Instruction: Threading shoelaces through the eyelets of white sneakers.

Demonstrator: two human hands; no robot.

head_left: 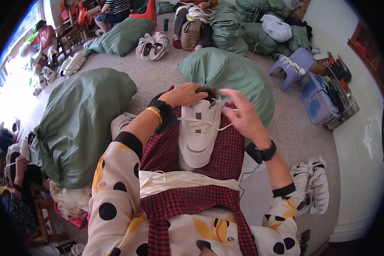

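Note:
A white sneaker (198, 136) lies on my lap, on a red checked cloth (226, 158), toe toward me. My left hand (184, 94) rests over the shoe's collar and grips its top. My right hand (243, 115) hovers just right of the shoe with fingers spread, pinching a white lace (226, 126) that runs from the eyelets. A bundle of white laces (183, 181) lies across my lap below the shoe.
Large green sacks sit left (79, 123), ahead (230, 72) and at the back (123, 36). Bundled white shoes (311, 187) lie at my right, more (153, 45) farther off. A purple stool (295, 64) and plastic crates (320, 102) stand right. Other people sit at the back and left.

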